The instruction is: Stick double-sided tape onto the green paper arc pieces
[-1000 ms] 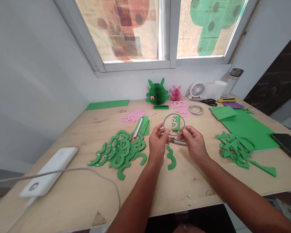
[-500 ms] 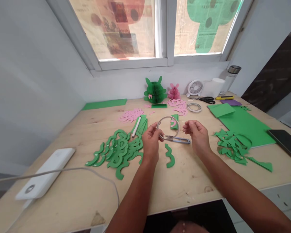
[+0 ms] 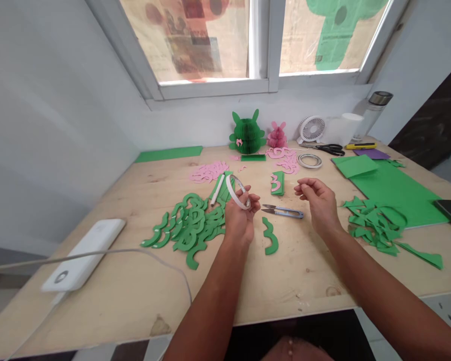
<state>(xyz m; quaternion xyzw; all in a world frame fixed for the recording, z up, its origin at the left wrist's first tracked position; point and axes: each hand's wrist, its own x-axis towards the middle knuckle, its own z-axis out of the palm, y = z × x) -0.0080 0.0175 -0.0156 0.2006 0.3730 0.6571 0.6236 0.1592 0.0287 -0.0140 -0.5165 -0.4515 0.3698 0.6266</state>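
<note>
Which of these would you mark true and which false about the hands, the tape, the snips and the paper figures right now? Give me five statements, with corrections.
1. The left hand holds a thin ring of tape. True.
2. The right hand is gripping the snips. False: the snips lie on the table, and the right hand is clear of them.
3. The pink paper figure stands left of the green one. False: the pink figure is right of the green figure.
4. A tape roll lies flat in front of the white fan. True.
5. The white pen stands upright. False: the pen lies down.
</note>
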